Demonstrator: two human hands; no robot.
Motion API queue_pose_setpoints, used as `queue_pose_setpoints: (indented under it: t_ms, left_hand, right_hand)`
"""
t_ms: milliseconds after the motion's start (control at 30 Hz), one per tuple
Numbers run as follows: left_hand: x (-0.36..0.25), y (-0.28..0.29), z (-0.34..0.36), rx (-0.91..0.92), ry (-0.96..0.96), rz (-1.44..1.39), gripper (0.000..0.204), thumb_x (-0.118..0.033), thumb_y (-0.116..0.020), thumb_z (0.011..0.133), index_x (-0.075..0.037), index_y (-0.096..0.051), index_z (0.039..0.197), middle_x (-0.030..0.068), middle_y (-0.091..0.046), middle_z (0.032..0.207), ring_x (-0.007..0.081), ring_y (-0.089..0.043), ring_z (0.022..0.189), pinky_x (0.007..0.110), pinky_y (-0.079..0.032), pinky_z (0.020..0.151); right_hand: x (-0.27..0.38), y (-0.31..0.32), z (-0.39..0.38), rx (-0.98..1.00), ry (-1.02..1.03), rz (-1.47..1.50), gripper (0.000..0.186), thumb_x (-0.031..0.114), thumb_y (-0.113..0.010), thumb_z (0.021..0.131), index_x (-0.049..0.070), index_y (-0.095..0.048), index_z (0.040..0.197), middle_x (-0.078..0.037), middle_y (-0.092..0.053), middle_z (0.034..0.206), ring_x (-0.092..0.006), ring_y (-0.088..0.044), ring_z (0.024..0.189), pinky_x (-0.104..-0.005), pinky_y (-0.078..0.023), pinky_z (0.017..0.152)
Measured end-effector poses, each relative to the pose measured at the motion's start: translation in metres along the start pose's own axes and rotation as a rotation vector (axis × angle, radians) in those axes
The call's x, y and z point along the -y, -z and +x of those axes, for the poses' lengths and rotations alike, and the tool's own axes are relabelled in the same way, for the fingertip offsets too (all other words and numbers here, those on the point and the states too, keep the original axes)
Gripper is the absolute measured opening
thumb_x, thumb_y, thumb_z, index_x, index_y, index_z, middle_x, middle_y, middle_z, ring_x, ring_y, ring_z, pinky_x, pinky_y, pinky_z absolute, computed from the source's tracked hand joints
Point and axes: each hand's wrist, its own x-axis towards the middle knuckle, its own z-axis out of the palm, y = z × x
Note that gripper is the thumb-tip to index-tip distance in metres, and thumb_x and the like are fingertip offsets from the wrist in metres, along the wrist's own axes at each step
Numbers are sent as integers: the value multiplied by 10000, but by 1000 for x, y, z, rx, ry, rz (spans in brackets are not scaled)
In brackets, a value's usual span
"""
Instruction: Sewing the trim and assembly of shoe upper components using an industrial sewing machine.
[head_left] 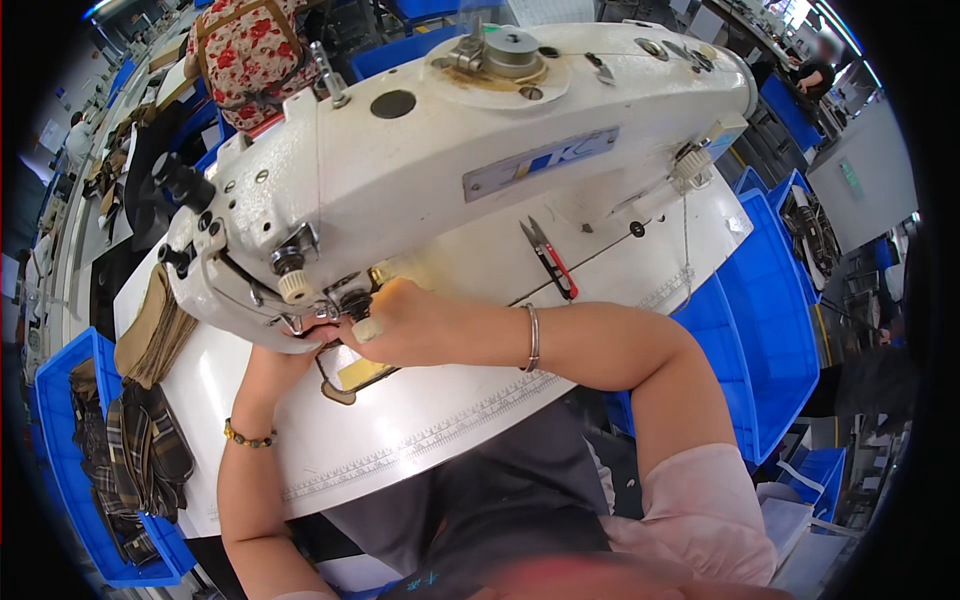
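A white sewing machine (400, 180) stands across the table, its needle end at my left. My right hand (405, 322) is closed beside the needle and presser foot, fingers curled, a pale cover on one fingertip. What those fingers pinch, if anything, is hidden. My left hand (290, 352) reaches under the machine's head from the left; the head and my right hand hide most of its fingers. Just below both hands, a small tan piece with a dark edge (340, 393) lies on the table by a yellow patch (362, 374). Red-handled thread snips (550, 262) lie right of my right hand.
A stack of tan cloth pieces (155, 330) rests at the table's left edge. Beside it, a blue bin (60, 410) holds dark plaid cloth (150, 450). Another blue bin (760, 330) stands at the right. A printed ruler (420, 430) runs along the near edge of the table.
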Motion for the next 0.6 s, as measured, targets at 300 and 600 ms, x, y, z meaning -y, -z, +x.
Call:
queue_pose_setpoints:
  t_ms: [300, 600]
  left_hand:
    - [4, -10, -4, -206, -252, 8, 110, 65, -715, 836, 5, -761, 916, 82, -762, 927, 168, -717, 840, 325, -586, 777]
    - [-20, -10, 6, -87, -105, 54, 154, -53, -696, 933, 44, -729, 1047, 67, -743, 964, 86, -649, 841, 239, -556, 804]
  right_hand:
    - [15, 5, -4, 119, 43, 36, 139, 112, -630, 813, -17, -645, 864, -53, -588, 613, -211, -629, 516, -353, -490, 456]
    - [25, 7, -19, 170, 8, -60, 390, 116, -644, 771, -95, -675, 1098, -42, -601, 612, -164, -618, 512, -311, -460, 437]
